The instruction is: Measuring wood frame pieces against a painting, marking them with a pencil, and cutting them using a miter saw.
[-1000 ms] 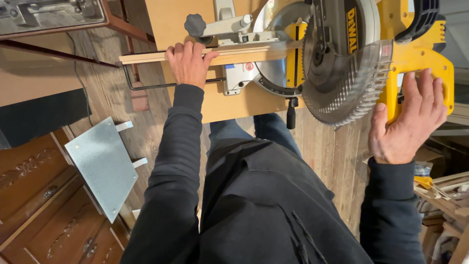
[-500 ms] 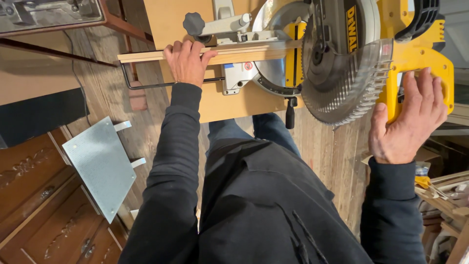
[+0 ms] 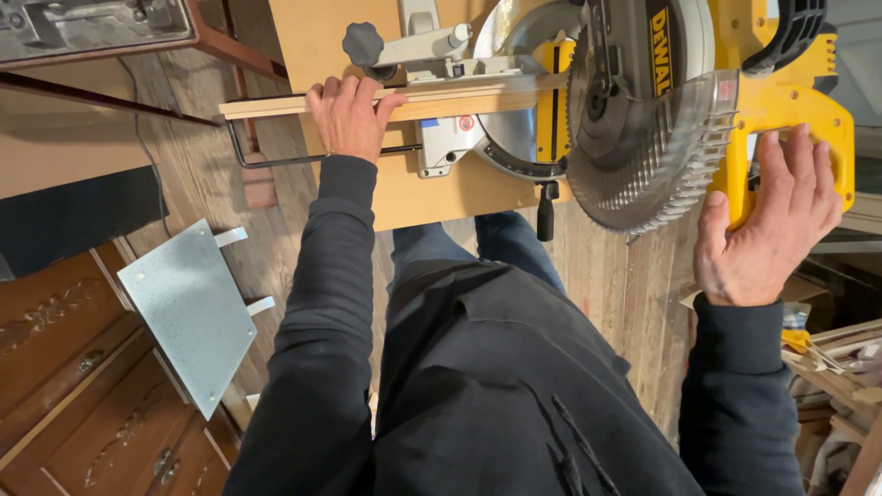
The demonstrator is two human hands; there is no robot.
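A yellow miter saw (image 3: 643,101) with a toothed round blade and clear guard stands raised on a plywood bench (image 3: 331,37). A long thin wood strip (image 3: 276,106) lies across the saw's bed against the fence. My left hand (image 3: 349,115) presses down on the strip, left of the blade. My right hand (image 3: 763,230) has its fingers spread and rests on the saw's yellow handle (image 3: 799,119), to the right of the blade. My dark sleeves and torso fill the lower middle of the view.
A grey metal plate (image 3: 188,308) with two tabs leans at the lower left beside carved brown wooden furniture (image 3: 64,386). Wood scraps (image 3: 836,367) are piled at the right edge. A black wire extension bar (image 3: 276,161) sticks out left of the saw. The floor is of planks.
My left hand and the strip have barely shifted. The right hand stays on the yellow handle with fingers spread. The blade has not come down.
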